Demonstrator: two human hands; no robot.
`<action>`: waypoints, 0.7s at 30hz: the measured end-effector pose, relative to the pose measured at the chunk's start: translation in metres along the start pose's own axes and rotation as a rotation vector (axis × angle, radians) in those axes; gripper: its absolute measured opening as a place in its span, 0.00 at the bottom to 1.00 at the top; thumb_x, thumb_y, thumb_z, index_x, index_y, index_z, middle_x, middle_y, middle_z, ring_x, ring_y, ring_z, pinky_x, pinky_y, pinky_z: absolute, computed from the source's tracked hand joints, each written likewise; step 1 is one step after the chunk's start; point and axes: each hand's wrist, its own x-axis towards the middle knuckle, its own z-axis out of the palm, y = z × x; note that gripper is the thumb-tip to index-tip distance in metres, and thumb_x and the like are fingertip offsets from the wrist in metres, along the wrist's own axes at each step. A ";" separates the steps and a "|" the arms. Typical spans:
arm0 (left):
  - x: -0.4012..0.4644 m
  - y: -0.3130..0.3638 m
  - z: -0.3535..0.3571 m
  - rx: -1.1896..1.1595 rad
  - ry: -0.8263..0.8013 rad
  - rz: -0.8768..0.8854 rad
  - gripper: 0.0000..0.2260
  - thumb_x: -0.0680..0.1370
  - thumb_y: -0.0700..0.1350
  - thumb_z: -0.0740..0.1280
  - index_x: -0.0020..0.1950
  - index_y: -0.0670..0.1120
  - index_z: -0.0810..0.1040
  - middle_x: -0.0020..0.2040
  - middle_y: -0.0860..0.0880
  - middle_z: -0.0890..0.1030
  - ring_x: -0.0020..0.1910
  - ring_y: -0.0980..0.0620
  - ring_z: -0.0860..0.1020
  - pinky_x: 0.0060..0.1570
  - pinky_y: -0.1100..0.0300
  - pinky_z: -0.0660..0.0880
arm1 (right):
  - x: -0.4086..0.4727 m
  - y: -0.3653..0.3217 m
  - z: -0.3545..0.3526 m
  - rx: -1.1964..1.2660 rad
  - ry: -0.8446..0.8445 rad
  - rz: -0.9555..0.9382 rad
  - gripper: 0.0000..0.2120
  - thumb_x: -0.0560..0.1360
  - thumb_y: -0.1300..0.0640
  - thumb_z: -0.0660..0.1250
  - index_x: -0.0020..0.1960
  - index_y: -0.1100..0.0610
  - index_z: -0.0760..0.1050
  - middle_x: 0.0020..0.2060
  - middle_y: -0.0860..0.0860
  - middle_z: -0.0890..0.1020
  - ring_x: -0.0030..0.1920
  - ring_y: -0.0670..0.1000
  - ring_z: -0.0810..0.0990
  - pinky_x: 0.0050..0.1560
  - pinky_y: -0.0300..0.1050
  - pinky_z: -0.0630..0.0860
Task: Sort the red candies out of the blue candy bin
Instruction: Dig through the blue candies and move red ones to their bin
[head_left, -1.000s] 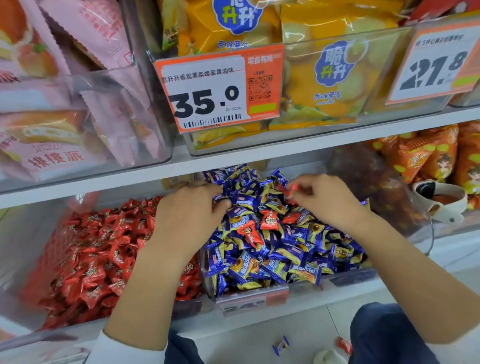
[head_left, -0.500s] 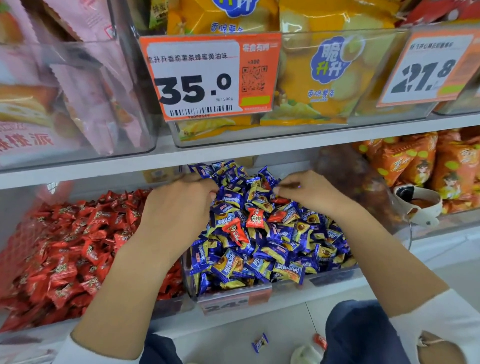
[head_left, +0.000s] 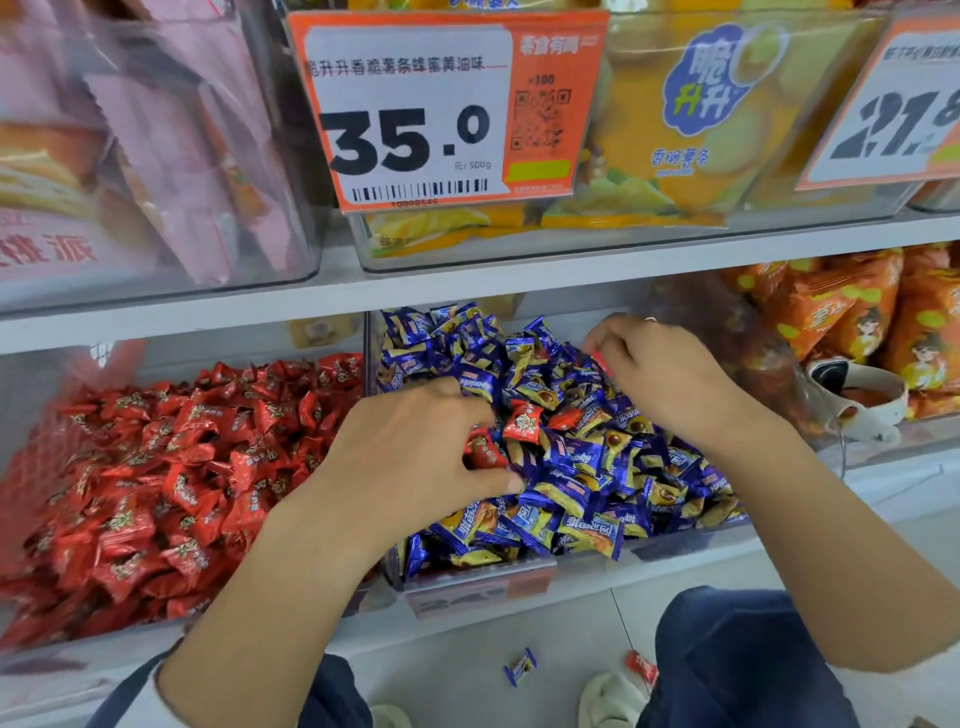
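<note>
The lower shelf (head_left: 675, 587) carries two clear bins side by side: a red candy bin (head_left: 31, 405) toward its left end and a blue candy bin (head_left: 691, 545) at its middle. On the floor (head_left: 452, 670) below lie a blue candy (head_left: 520, 667) and a red candy (head_left: 642, 667).

1. The clear plastic bin of blue-wrapped candies (head_left: 691, 545) is sitting at the front edge of the lower white shelf (head_left: 467, 618).
2. The clear bin of red-wrapped candies (head_left: 156, 483) is standing just left of it.
3. Two red-wrapped candies (head_left: 522, 423) are lying on the blue pile, near its middle.
4. The clear bin of yellow snack bags (head_left: 649, 244) is resting on the upper shelf, above.
</note>
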 end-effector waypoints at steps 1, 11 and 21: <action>0.001 0.001 0.003 0.015 -0.012 0.001 0.24 0.70 0.69 0.62 0.61 0.60 0.72 0.54 0.58 0.72 0.53 0.56 0.74 0.39 0.61 0.66 | -0.005 -0.002 -0.003 0.025 0.005 -0.008 0.13 0.79 0.47 0.57 0.50 0.53 0.76 0.35 0.50 0.78 0.36 0.53 0.76 0.37 0.47 0.70; 0.015 0.009 0.003 -0.208 0.286 -0.017 0.14 0.77 0.61 0.59 0.51 0.51 0.71 0.49 0.55 0.69 0.41 0.51 0.74 0.37 0.58 0.66 | -0.021 -0.001 0.009 0.056 -0.209 -0.138 0.08 0.72 0.44 0.69 0.45 0.46 0.81 0.37 0.42 0.81 0.38 0.42 0.77 0.38 0.38 0.68; 0.031 0.028 0.022 -0.047 0.063 0.039 0.15 0.80 0.54 0.60 0.67 0.55 0.70 0.64 0.53 0.68 0.54 0.51 0.77 0.42 0.57 0.72 | -0.011 0.044 -0.028 0.296 0.182 0.247 0.10 0.76 0.60 0.60 0.37 0.60 0.73 0.30 0.57 0.81 0.34 0.60 0.80 0.38 0.44 0.75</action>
